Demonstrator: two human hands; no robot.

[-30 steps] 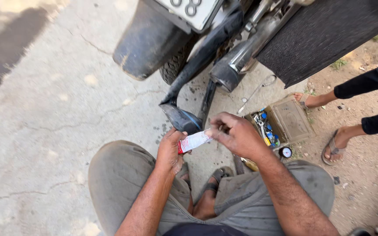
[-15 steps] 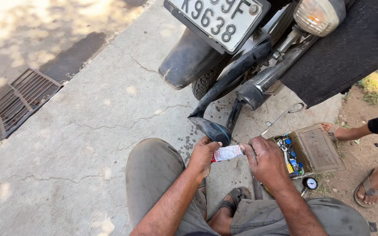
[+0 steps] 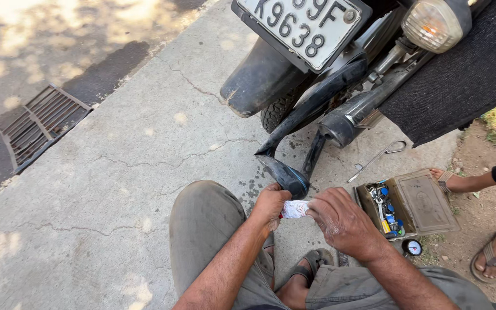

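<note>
A small white-and-red tube (image 3: 295, 209) is pinched between the left hand (image 3: 270, 205) and right hand (image 3: 343, 223), just below a black rubber inner tube (image 3: 294, 143) hanging from the motorcycle (image 3: 340, 69). Cracked concrete (image 3: 144, 161) lies beneath (an open metal toolbox (image 3: 409, 206) sits nearby).

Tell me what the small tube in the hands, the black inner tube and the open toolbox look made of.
Small tube: soft crinkled foil or plastic, white, glossy. Inner tube: black rubber, limp and dull. Toolbox: likely painted metal, worn, drab olive.
</note>
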